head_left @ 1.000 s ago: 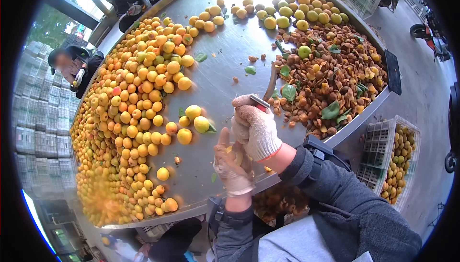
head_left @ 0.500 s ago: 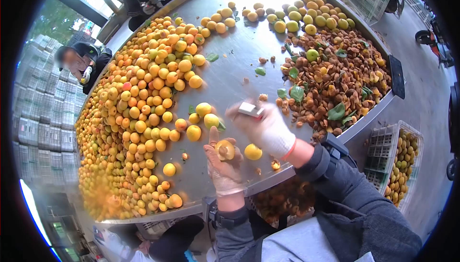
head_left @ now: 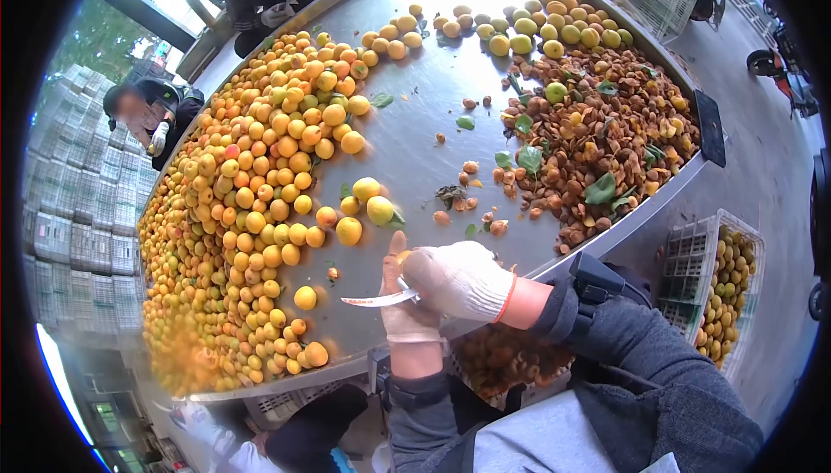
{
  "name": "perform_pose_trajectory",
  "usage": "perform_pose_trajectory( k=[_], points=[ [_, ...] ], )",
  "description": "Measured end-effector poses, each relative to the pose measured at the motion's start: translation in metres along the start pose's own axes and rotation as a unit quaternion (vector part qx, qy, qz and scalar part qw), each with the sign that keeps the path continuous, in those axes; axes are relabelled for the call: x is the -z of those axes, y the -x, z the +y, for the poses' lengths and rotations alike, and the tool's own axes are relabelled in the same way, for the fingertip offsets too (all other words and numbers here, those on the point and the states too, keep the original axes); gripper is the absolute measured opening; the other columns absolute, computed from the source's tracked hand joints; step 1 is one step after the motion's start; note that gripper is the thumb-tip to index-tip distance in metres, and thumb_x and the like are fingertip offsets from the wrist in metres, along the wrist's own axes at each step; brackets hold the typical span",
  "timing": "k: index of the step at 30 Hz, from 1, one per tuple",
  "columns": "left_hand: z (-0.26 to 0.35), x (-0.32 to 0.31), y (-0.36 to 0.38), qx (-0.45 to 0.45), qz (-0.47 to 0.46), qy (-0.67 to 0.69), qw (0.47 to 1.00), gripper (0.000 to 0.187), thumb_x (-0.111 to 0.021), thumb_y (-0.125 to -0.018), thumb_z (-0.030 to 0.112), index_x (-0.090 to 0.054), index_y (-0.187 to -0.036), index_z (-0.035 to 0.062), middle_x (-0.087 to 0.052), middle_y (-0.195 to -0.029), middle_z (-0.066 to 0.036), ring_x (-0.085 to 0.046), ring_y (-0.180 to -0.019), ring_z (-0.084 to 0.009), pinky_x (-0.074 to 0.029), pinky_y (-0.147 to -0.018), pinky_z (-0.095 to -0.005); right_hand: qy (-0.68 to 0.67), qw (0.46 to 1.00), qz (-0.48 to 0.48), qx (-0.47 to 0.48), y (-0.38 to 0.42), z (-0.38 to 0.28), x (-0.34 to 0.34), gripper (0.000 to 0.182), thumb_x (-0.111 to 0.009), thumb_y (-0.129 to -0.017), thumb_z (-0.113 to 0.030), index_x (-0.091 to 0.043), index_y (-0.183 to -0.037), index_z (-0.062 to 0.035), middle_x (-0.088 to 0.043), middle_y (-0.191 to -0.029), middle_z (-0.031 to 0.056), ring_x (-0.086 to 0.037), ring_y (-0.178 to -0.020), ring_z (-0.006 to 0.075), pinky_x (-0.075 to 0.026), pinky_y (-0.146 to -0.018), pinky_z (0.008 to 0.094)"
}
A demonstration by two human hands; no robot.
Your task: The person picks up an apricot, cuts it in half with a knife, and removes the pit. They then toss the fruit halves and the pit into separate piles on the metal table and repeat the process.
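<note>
White-gloved right hand (head_left: pixel 459 281) grips a small curved steel knife (head_left: pixel 376 300) pointing left over the round steel table (head_left: pixel 415 144), gloved left hand (head_left: pixel 405 308) cups a mostly hidden small orange apricot (head_left: pixel 403 256): probably soft, light, bruisable, best cradled by its sides.

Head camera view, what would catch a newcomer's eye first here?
A great heap of yellow-orange apricots covers the left of the round metal table, facing a brown pile of pits on the right. At the near edge, the gloved right hand holds a knife across the gloved left hand.
</note>
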State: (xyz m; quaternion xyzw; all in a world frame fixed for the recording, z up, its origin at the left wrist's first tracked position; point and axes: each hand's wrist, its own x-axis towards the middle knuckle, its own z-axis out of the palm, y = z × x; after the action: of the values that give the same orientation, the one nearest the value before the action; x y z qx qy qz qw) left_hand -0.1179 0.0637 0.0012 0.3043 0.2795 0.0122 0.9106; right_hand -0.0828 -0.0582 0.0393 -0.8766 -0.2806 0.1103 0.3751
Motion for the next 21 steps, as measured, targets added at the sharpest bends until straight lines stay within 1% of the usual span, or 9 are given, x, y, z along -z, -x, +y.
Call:
perform_pose_trajectory(
  k=[4, 7, 10, 12, 14, 15, 16, 20, 21],
  points=[
    [0.008, 0.003, 0.009, 0.015, -0.039, 0.019, 0.999, 0.046, -0.044, -0.098, 0.036, -0.047, -0.133, 0.0061, -0.058, -0.106, -0.007, -0.058, -0.097, -0.0222, -0.049, -0.088, -0.0372, -0.084, 0.972, 0.218, -0.04, -0.001, 0.013, 0.019, 0.022, -0.071, -0.076, -0.022, -0.064, -0.09, -0.0064, -0.065, -0.077, 0.0118, -0.065, -0.067, 0.0302, -0.052, -0.061, 0.0367],
    [0.02, 0.011, 0.045, 0.001, -0.235, -0.102, 0.967, 0.039, -0.05, -0.095, 0.028, -0.056, -0.118, -0.0027, -0.061, -0.105, -0.013, -0.06, -0.097, -0.0233, -0.047, -0.087, -0.0299, -0.113, 0.969, 0.2, -0.089, -0.002, 0.04, 0.045, 0.026, -0.074, -0.075, -0.023, -0.062, -0.09, -0.0044, -0.063, -0.076, 0.0126, -0.063, -0.066, 0.0272, -0.051, -0.063, 0.0347],
    [0.013, -0.005, 0.063, -0.1, -0.247, -0.423, 0.866, 0.032, -0.056, -0.092, 0.024, -0.061, -0.112, -0.0015, -0.061, -0.106, -0.012, -0.059, -0.1, -0.0231, -0.047, -0.087, -0.0314, -0.115, 0.974, 0.161, -0.107, 0.005, 0.057, 0.051, 0.034, -0.068, -0.077, -0.03, -0.061, -0.096, -0.0028, -0.065, -0.08, 0.022, -0.065, -0.079, 0.0373, -0.051, -0.072, 0.0415],
    [0.002, -0.016, 0.055, -0.104, -0.135, -0.428, 0.888, 0.027, -0.067, -0.083, 0.02, -0.066, -0.102, 0.0013, -0.061, -0.105, -0.01, -0.059, -0.101, -0.0236, -0.048, -0.085, -0.033, -0.132, 0.972, 0.152, -0.125, 0.008, 0.054, 0.056, 0.036, -0.068, -0.076, -0.03, -0.061, -0.097, -0.0019, -0.064, -0.079, 0.0227, -0.065, -0.08, 0.036, -0.05, -0.073, 0.04],
    [-0.003, -0.008, 0.026, -0.333, -0.083, -0.752, 0.563, 0.039, -0.071, -0.077, 0.022, -0.064, -0.111, 0.0051, -0.06, -0.115, -0.014, -0.057, -0.106, -0.0303, -0.047, -0.089, -0.0388, -0.181, 0.961, 0.156, -0.138, 0.009, 0.044, 0.062, 0.033, -0.066, -0.078, -0.029, -0.062, -0.096, -0.001, -0.064, -0.078, 0.0208, -0.065, -0.077, 0.0346, -0.05, -0.072, 0.0387],
    [-0.009, -0.009, 0.016, -0.335, -0.096, -0.784, 0.513, 0.047, -0.071, -0.075, 0.023, -0.06, -0.119, 0.0093, -0.057, -0.121, -0.016, -0.058, -0.104, -0.034, -0.047, -0.089, -0.041, -0.219, 0.952, 0.164, -0.137, 0.008, 0.043, 0.06, 0.025, -0.069, -0.079, -0.024, -0.062, -0.092, -0.0024, -0.062, -0.078, 0.0122, -0.059, -0.075, 0.0226, -0.048, -0.071, 0.0333],
    [-0.015, -0.009, 0.007, -0.338, -0.096, -0.784, 0.512, 0.047, -0.071, -0.075, 0.023, -0.06, -0.119, 0.0093, -0.057, -0.121, -0.016, -0.058, -0.104, -0.034, -0.047, -0.089, -0.041, -0.255, 0.942, 0.172, -0.136, 0.007, 0.044, 0.059, 0.018, -0.071, -0.081, -0.018, -0.062, -0.088, -0.0039, -0.06, -0.078, 0.0036, -0.053, -0.073, 0.0107, -0.046, -0.07, 0.0279],
    [-0.022, -0.023, -0.002, -0.219, -0.092, -0.848, 0.474, 0.049, -0.072, -0.078, 0.019, -0.056, -0.123, 0.008, -0.058, -0.12, -0.011, -0.062, -0.097, -0.0298, -0.051, -0.083, -0.0373, -0.347, 0.92, 0.144, -0.113, 0.014, 0.05, 0.054, 0.012, -0.067, -0.083, -0.014, -0.062, -0.086, -0.0037, -0.058, -0.076, 0.0004, -0.051, -0.074, 0.0078, -0.046, -0.071, 0.0261],
    [-0.017, -0.03, 0.004, -0.133, -0.087, -0.713, 0.683, 0.047, -0.071, -0.08, 0.015, -0.056, -0.124, 0.0074, -0.058, -0.122, -0.009, -0.063, -0.095, -0.0256, -0.052, -0.079, -0.0342, -0.36, 0.917, 0.118, -0.127, 0.019, 0.048, 0.056, 0.01, -0.066, -0.083, -0.013, -0.063, -0.086, -0.0036, -0.059, -0.077, -0.0003, -0.051, -0.075, 0.0075, -0.045, -0.072, 0.0255]
  ],
)
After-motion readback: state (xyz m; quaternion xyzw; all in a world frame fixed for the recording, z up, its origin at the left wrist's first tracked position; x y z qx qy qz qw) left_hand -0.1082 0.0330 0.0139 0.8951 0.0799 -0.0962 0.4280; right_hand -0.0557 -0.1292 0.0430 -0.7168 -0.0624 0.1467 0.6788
